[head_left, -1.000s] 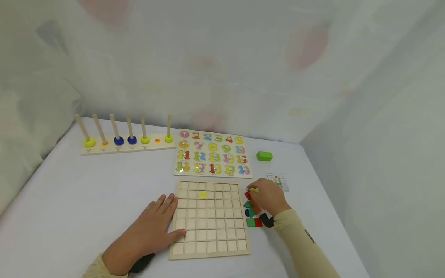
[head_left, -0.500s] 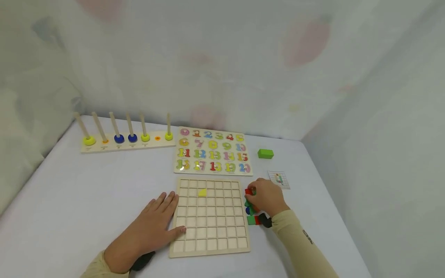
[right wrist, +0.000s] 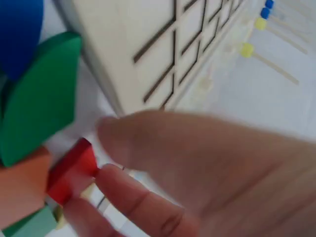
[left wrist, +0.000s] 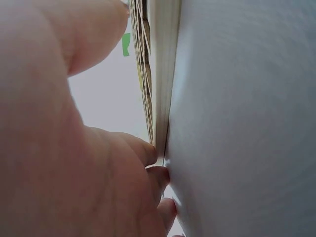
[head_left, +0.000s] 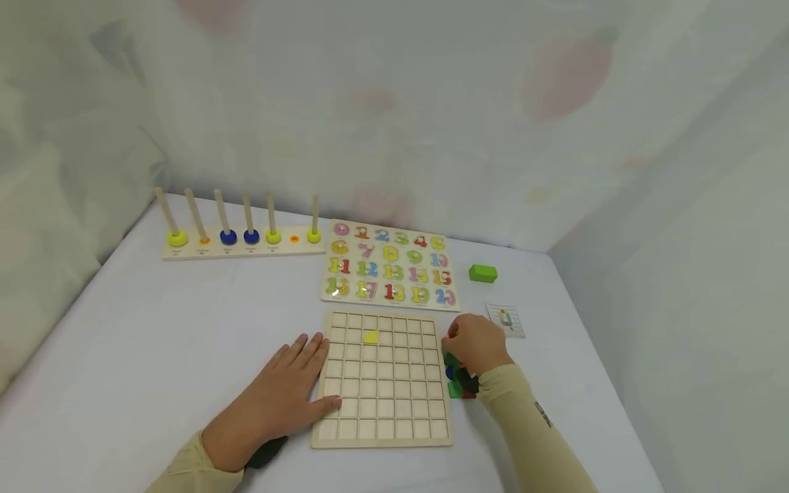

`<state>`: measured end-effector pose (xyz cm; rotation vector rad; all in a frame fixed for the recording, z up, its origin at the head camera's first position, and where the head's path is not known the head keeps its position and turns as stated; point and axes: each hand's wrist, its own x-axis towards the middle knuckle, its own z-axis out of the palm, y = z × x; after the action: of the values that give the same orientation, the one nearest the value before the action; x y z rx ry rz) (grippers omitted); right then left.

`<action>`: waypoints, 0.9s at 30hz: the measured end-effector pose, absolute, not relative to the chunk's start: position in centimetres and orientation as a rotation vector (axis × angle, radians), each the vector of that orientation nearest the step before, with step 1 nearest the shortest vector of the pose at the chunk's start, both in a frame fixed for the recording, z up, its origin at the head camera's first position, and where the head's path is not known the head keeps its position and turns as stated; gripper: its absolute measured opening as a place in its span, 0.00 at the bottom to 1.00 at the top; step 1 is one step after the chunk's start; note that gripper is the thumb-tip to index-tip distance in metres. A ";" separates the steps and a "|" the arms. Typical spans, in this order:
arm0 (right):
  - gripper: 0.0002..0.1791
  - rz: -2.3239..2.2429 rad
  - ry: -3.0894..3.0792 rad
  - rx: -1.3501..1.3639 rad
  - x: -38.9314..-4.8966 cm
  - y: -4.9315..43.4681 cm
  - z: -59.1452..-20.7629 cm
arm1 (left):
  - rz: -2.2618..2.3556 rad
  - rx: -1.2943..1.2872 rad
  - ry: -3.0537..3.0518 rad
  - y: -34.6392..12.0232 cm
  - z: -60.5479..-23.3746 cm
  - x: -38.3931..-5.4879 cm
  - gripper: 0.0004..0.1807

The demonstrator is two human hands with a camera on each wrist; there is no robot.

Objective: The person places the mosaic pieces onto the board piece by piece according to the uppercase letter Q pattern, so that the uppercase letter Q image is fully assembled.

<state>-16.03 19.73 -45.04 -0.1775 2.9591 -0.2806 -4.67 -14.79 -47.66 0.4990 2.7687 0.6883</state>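
My left hand lies outstretched. My right hand, thumb apart, touches a red tile. I judge it light, rigid; pinch opposite edges.

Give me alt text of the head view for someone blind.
A person's left hand rests at the left edge of a wooden grid board holding one yellow quarter-circle piece; the right hand is over colored pieces to the right. Farther back are a number puzzle and a peg abacus.
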 end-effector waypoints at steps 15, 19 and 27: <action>0.13 -0.272 3.015 0.020 -14.9 19.9 -45.9 | 0.650 0.511 2.767 -14.5 -47.6 -5.4 0.56; 0.17 -0.379 3.007 -0.085 -15.2 18.5 -45.9 | 0.663 0.513 2.746 -14.5 -47.8 -5.4 0.56; 0.07 -0.373 2.857 -0.784 -16.4 12.6 -45.5 | 0.643 0.498 2.770 -14.5 -48.0 -5.4 0.56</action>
<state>-16.41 12.64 -45.51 -0.7844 2.8565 -0.3730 -5.41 -14.45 -47.97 0.4981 2.7697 0.6428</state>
